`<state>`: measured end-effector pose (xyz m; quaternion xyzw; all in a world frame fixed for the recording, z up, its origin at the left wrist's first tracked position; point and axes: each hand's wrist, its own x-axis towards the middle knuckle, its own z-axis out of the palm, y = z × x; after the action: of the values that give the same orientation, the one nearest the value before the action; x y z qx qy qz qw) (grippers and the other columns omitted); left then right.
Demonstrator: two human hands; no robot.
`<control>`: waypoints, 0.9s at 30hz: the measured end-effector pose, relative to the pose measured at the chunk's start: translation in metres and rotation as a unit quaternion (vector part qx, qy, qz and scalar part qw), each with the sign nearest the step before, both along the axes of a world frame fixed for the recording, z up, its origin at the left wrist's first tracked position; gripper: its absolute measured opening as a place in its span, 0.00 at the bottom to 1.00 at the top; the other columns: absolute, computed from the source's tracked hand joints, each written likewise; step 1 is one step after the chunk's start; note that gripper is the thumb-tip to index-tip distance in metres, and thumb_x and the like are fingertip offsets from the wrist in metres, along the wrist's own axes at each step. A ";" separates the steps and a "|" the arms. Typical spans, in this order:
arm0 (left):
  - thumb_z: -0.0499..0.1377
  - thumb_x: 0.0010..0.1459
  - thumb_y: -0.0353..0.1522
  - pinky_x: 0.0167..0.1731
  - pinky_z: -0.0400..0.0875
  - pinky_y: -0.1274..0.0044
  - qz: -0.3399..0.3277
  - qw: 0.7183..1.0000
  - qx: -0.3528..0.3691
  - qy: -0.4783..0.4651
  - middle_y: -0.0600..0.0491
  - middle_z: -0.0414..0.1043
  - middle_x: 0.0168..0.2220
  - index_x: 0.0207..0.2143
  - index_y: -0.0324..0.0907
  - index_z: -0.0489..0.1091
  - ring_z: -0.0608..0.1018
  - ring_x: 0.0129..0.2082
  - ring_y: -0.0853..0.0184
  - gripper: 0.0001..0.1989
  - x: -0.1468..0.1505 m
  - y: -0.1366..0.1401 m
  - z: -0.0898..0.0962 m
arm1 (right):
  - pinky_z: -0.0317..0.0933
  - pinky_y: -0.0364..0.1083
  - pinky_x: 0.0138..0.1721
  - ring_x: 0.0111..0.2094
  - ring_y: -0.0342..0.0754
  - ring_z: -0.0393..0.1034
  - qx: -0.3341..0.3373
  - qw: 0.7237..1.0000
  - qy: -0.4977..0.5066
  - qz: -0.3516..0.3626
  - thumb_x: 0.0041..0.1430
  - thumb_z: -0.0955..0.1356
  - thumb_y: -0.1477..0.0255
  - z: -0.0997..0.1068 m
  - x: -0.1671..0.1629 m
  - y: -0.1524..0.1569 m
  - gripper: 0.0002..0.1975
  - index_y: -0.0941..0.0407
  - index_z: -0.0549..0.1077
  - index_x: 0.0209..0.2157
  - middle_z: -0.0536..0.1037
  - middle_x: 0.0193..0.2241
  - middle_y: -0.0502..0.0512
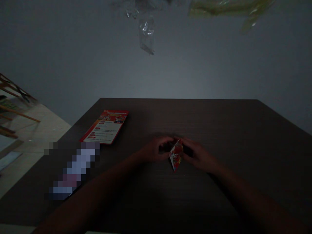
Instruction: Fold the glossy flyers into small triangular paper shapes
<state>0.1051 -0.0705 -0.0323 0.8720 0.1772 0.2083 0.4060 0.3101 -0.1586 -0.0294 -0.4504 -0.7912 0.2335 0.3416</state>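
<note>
Folded paper, red with coloured print, narrow and kite-shaped, pointing its lower tip toward the body and showing white along the left side. Sits between both hands above the middle of the counter; cannot tell whether touching the surface or lifted slightly (too dark underneath). With the left hand, pinches the paper's left side, bending fingers and thumb into a rounded loop around a dark gap. With the right hand, pinches from the opposite side in much the same way, fingers near the top point, thumb lower down. Off to the left, near the counter's edge and well apart from the hands, lie printed leaflets with a red heading and pale text panel. Just below, toward the body, shows a pixelated patch, impossible to make out. Beyond, on the grey wall, hang a clear plastic packet and yellow film.
</note>
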 end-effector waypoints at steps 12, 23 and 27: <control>0.58 0.48 0.28 0.32 0.64 0.79 -0.057 0.996 0.059 0.024 0.47 0.68 0.44 0.50 0.39 0.64 0.69 0.32 0.70 0.24 -0.003 0.006 0.003 | 0.65 0.50 0.45 0.46 0.49 0.69 0.016 1.000 0.016 0.006 0.55 0.64 0.79 -0.006 0.006 0.001 0.25 0.50 0.63 0.54 0.74 0.47 0.57; 0.58 0.47 0.26 0.47 0.65 0.72 -0.104 0.993 0.055 -0.013 0.45 0.67 0.48 0.49 0.41 0.67 0.72 0.46 0.62 0.23 -0.002 0.005 0.003 | 0.66 0.46 0.37 0.35 0.47 0.73 -0.009 1.000 0.000 -0.017 0.55 0.67 0.75 -0.004 0.008 0.001 0.04 0.54 0.70 0.35 0.78 0.34 0.54; 0.57 0.47 0.26 0.47 0.64 0.73 -0.111 0.992 0.052 -0.021 0.44 0.68 0.47 0.47 0.40 0.68 0.72 0.46 0.62 0.22 -0.001 0.005 0.004 | 0.66 0.45 0.37 0.36 0.47 0.73 -0.028 0.999 0.026 0.016 0.56 0.66 0.75 -0.004 0.009 0.001 0.02 0.55 0.71 0.32 0.78 0.35 0.55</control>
<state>0.1044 -0.0652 -0.0286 0.9017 0.0600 0.1891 0.3842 0.3194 -0.1577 -0.0329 -0.4407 -0.7822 0.2730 0.3454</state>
